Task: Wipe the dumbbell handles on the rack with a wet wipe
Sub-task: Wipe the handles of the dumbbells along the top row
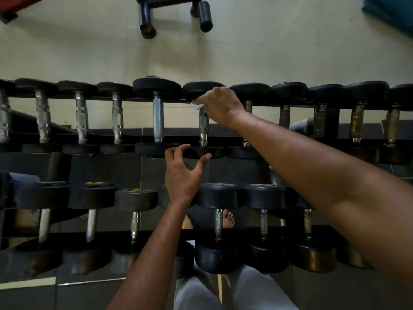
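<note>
right hand (220,104) grip: holds wet wipe (196,105) on dumbbell handle (203,126) | left hand (183,173) grip: wide

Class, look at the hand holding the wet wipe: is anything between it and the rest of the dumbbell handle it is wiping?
Nothing visible. The right hand holds the wet wipe at the far end of the dumbbell handle, and the bare metal below it runs clear to the near weight. The left hand is at that near weight, off the handle.

Pale cream floor (268,48) beyond; dark mats (89,294) near — black bench legs (146,19) at top.
</note>
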